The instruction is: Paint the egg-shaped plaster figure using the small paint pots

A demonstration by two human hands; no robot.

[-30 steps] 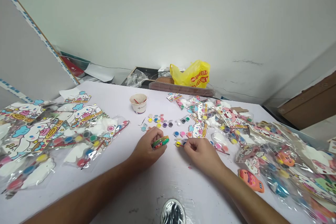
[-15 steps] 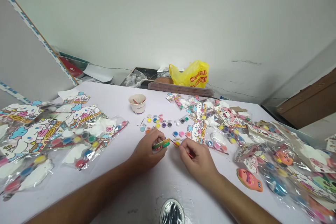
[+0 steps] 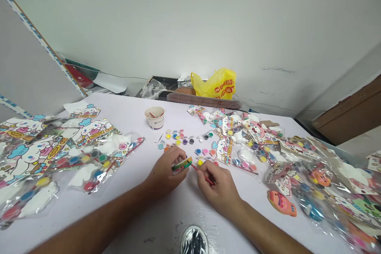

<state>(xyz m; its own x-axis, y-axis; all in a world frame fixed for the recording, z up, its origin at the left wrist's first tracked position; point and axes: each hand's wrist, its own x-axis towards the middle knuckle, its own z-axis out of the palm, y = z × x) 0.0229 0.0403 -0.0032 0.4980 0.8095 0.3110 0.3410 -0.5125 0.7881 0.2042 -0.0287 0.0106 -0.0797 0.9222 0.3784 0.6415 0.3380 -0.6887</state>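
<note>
Head view: the left hand (image 3: 167,172) pinches a painted piece (image 3: 182,165), five o'clock from the cup (image 3: 155,122), long axis running eight to two; the right hand (image 3: 222,188) grips a red paintbrush (image 3: 194,167), tip toward ten, beside the piece.

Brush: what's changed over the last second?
The right hand moved the brush left, from the yellow paint to the right end of the piece. Nothing taken up or let go. The left hand still holds the piece; the cup stayed put.
</note>
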